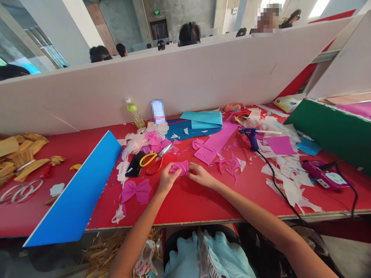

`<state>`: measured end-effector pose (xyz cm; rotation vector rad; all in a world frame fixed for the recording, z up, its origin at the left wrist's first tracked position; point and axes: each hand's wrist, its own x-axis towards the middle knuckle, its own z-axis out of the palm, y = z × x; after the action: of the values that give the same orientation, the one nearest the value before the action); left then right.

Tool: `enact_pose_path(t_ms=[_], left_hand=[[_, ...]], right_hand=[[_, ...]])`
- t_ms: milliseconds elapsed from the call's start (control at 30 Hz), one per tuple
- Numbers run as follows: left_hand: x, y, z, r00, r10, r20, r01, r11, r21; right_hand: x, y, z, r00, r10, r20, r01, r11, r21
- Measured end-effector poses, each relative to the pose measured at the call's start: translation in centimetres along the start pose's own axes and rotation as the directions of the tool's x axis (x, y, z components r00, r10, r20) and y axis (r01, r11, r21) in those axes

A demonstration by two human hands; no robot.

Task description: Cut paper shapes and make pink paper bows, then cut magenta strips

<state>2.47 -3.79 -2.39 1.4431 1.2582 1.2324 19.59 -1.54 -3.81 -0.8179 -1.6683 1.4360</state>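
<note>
A small piece of pink crepe paper (180,167) is held up over the red table between my two hands. My left hand (168,178) pinches its left side, and my right hand (199,174) has its fingers closed at the right edge. Just behind my left hand lie scissors (155,159) with one yellow and one red handle, their blades apart. A pink paper bow (136,191) rests to the left, near a black phone (135,165). Beyond the hands, a folded strip of pink paper (209,151) lies among small pink scraps (230,166).
A blue divider (84,189) stands at left and a green one (324,135) at right. A blue glue gun (251,138) trails its black cord toward the front edge. White paper scraps (286,181), a purple device (324,175), a green bottle (135,114) and teal paper (205,119) surround the area.
</note>
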Motion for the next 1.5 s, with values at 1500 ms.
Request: enact_pose_path(t_ms=[1500], left_hand=[[0.4,-1.1,0.0,0.998,0.023,-0.062,-0.019,0.998,0.067]], right_hand=[[0.5,1.9,-0.4,0.988,-0.107,-0.11,0.082,0.973,-0.216]])
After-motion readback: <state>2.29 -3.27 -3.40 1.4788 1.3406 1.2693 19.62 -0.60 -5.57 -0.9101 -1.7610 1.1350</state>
